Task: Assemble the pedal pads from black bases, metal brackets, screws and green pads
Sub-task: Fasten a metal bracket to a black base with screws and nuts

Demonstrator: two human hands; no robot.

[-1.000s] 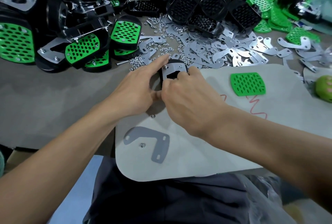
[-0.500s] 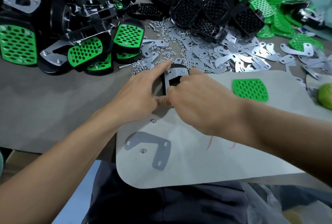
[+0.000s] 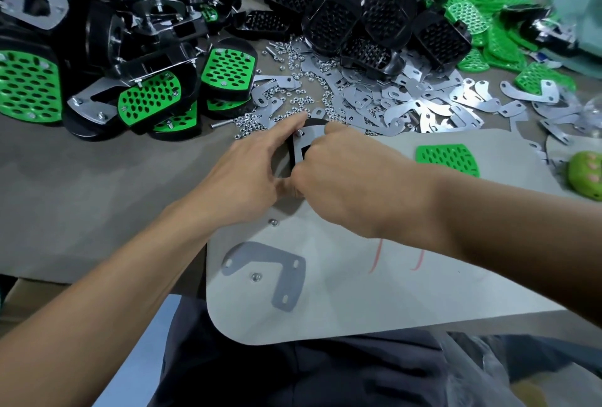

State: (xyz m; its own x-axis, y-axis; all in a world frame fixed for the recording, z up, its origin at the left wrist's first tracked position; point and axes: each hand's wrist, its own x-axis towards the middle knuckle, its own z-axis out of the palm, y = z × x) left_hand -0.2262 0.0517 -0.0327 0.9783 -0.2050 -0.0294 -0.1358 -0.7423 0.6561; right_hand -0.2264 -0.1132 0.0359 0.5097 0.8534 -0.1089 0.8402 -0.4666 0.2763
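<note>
A black base with a metal bracket [image 3: 301, 145] on top sits at the far edge of the grey mat [image 3: 374, 292], mostly hidden between my hands. My left hand [image 3: 247, 175] grips its left side, index finger stretched along the far rim near a screw. My right hand [image 3: 345, 178] covers the right side, fingers curled onto the bracket. A loose green pad [image 3: 448, 158] lies on the mat to the right. A spare bracket [image 3: 270, 271] and two nuts [image 3: 256, 276] lie near me on the mat.
Finished pedals [image 3: 146, 93] are piled at the far left. Black bases [image 3: 374, 25] heap at the back centre, loose brackets [image 3: 423, 100] and nuts [image 3: 293, 97] spread before them, green pads [image 3: 488, 15] at the far right. A green round object [image 3: 586, 175] sits at the right edge.
Both hands stay on the base and bracket; my right hand has shifted slightly over the bracket. The camera view has drifted a little.
</note>
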